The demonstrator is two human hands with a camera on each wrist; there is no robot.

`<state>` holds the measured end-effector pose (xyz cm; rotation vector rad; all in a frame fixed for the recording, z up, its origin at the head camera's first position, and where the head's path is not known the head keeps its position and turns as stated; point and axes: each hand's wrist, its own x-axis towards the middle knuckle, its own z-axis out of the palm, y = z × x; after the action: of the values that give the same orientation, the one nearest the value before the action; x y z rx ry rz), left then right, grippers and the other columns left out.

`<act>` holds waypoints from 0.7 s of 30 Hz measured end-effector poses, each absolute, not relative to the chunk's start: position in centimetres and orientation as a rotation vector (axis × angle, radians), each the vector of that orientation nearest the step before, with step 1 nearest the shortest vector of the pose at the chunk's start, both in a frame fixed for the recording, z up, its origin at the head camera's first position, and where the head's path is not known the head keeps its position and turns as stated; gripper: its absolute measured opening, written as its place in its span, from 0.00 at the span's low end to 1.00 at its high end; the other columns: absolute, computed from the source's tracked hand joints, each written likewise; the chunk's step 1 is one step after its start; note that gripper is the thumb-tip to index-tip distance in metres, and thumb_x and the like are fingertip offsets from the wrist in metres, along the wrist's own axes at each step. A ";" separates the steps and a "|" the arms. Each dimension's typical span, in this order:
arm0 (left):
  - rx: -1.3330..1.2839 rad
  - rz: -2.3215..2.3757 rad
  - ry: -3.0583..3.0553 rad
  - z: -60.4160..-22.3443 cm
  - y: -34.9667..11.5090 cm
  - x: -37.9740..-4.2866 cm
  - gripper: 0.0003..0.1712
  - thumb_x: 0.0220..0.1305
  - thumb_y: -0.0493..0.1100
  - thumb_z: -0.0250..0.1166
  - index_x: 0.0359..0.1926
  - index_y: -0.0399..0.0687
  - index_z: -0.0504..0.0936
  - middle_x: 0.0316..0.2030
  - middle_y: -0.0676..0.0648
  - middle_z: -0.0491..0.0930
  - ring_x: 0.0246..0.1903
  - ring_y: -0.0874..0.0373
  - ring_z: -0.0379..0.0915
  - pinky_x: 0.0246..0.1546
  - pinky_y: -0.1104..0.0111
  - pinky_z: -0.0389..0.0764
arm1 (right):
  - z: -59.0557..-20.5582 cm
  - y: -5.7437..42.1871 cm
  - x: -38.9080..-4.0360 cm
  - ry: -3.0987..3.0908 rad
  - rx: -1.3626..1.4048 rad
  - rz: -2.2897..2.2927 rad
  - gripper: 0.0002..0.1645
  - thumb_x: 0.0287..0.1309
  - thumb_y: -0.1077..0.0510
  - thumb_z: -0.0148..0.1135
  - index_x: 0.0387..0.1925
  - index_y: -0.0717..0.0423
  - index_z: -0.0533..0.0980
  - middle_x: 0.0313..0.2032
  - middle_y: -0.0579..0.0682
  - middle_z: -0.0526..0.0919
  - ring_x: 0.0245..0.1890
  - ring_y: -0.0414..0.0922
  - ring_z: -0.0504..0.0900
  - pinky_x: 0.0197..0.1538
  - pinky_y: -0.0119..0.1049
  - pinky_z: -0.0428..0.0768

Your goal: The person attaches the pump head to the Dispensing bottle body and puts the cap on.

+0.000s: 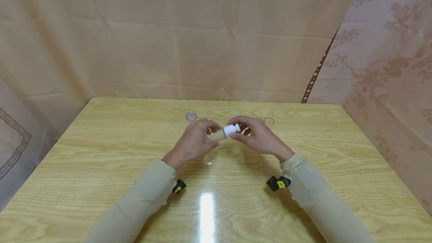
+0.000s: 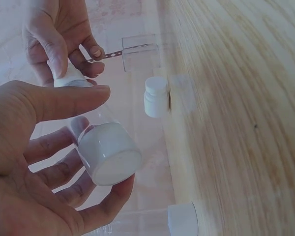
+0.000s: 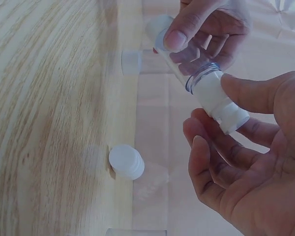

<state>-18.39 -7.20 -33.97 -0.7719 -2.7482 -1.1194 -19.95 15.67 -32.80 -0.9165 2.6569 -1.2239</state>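
My left hand (image 1: 194,138) holds a clear bottle (image 1: 216,135) with a white bottom (image 2: 118,162), tilted above the table. Its thumb lies along one side and the fingers curl round the other. With thumb and fingers, my right hand (image 1: 261,136) pinches the stepped white pump-like top (image 1: 231,129), which sits at the bottle's neck. A clear threaded-looking ring (image 3: 201,76) shows between the top and the bottle wall. Both hands are close together over the middle of the table, and part of the bottle is hidden behind the left fingers.
Beyond the hands, a second small white stepped piece (image 2: 156,97) stands on the wooden table (image 1: 101,141). A clear cup-like piece (image 2: 140,52) stands farther right. Another clear container with a white end (image 2: 182,220) is on the left. A beige cloth (image 1: 202,48) hangs behind the table.
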 end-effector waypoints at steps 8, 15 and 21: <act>-0.753 -1.045 -2.762 -33.9 -7.1 -18.3 0.23 0.54 0.36 0.78 0.52 0.38 0.85 0.44 0.41 0.83 0.44 0.44 0.79 0.44 0.56 0.81 | -32.6 15.7 -19.8 2.657 -0.868 -1.214 0.13 0.70 0.57 0.63 0.53 0.55 0.80 0.36 0.48 0.81 0.37 0.46 0.78 0.45 0.47 0.81; -0.751 -1.036 -2.750 -33.9 -7.1 -18.3 0.22 0.54 0.36 0.79 0.51 0.39 0.85 0.44 0.41 0.83 0.44 0.44 0.80 0.45 0.54 0.81 | -32.6 15.6 -19.8 2.640 -0.808 -1.196 0.14 0.73 0.53 0.60 0.52 0.56 0.80 0.36 0.52 0.82 0.36 0.46 0.79 0.42 0.42 0.81; -0.744 -1.046 -2.754 -33.9 -7.1 -18.3 0.22 0.54 0.35 0.79 0.51 0.40 0.85 0.44 0.41 0.83 0.44 0.44 0.80 0.45 0.54 0.81 | -32.5 15.6 -19.7 2.643 -0.805 -1.185 0.17 0.73 0.51 0.59 0.55 0.57 0.79 0.40 0.53 0.82 0.39 0.47 0.80 0.44 0.43 0.81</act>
<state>-18.27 -7.07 -33.87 -0.7442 -2.7536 -1.0464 -19.73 15.60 -32.46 -0.8052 2.6431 -1.1845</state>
